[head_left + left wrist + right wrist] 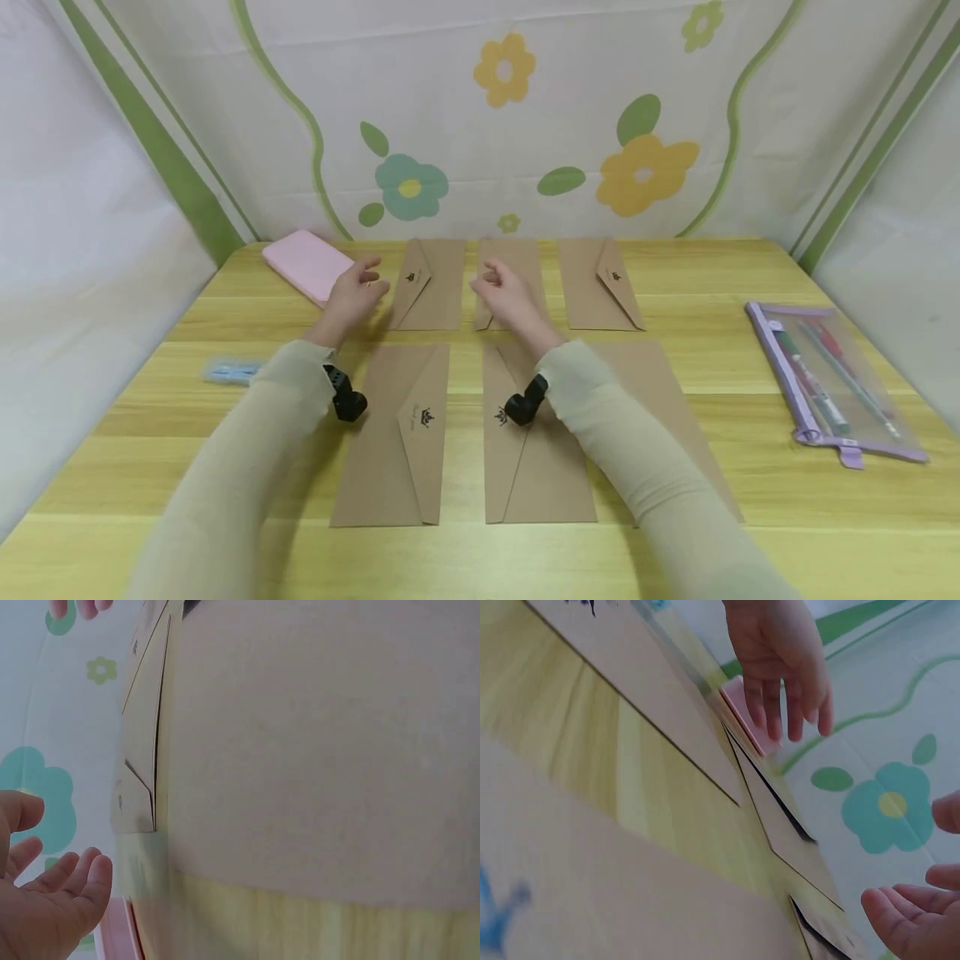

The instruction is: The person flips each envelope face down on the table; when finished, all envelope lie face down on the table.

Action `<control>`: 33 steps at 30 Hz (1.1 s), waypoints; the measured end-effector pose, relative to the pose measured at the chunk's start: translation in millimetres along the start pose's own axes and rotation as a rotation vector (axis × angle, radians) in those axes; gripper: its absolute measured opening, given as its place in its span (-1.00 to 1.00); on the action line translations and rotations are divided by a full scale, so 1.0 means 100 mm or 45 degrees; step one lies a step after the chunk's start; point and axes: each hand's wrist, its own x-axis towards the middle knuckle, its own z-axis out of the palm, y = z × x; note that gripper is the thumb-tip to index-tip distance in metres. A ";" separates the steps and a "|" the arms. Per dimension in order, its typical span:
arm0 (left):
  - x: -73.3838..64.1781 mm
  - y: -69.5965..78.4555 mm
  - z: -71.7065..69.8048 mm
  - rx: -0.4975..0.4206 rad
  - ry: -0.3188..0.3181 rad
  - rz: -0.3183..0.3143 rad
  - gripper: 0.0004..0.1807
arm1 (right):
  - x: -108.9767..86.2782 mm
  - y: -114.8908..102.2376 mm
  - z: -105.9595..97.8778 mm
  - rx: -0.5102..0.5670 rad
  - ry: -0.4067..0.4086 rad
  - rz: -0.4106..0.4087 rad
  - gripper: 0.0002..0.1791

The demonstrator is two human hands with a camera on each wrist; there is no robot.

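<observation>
Brown kraft envelopes lie in two rows on the table. My left hand (354,292), fingers loosely bent and holding nothing, hovers left of the back-left envelope (442,287) and overlaps the edge of a flat pink item (303,260). Over the back-middle envelope (528,258) is my right hand (510,296), also empty with relaxed fingers. Beneath the forearms lie the front-left envelope (375,450), the front-middle envelope (551,475) and the front-right envelope (667,392), the last partly hidden by the right sleeve. A back-right envelope (585,287) shows its pointed flap and crown print.
A clear zip pouch (862,367) with purple edging and pens inside lies at the right. Small light-blue items (231,372) sit left of the left sleeve. A flower-patterned white curtain (450,100) hangs behind the table's back edge.
</observation>
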 end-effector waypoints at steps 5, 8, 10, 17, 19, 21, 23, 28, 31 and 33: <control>0.02 0.01 0.05 -0.120 -0.049 -0.082 -0.39 | 0.02 -0.02 0.17 0.069 -0.055 0.096 -0.39; 0.02 0.01 0.07 -0.175 -0.073 -0.110 -0.38 | 0.04 -0.01 0.24 0.127 -0.078 0.153 -0.38; 0.02 -0.02 0.08 -0.180 -0.095 -0.116 -0.36 | 0.05 0.00 0.27 0.155 -0.088 0.185 -0.36; 0.02 -0.11 0.12 -0.138 -0.146 -0.113 -0.27 | 0.04 0.08 0.35 0.289 -0.115 0.217 -0.27; 0.03 -0.12 0.13 -0.145 -0.156 -0.109 -0.25 | 0.04 0.09 0.37 0.291 -0.115 0.201 -0.25; 0.04 -0.12 0.14 -0.166 -0.166 -0.115 -0.24 | 0.04 0.08 0.38 0.282 -0.114 0.193 -0.24; 0.05 -0.12 0.15 -0.185 -0.180 -0.126 -0.23 | 0.05 0.08 0.40 0.266 -0.106 0.191 -0.23; 0.06 -0.13 0.17 -0.208 -0.204 -0.129 -0.23 | 0.08 0.11 0.45 0.250 -0.066 0.202 -0.21; 0.05 -0.15 0.17 -0.251 -0.202 -0.124 -0.24 | 0.08 0.12 0.46 0.230 -0.061 0.197 -0.21; 0.04 -0.16 0.16 -0.310 -0.200 -0.125 -0.25 | 0.08 0.11 0.46 0.207 -0.065 0.189 -0.20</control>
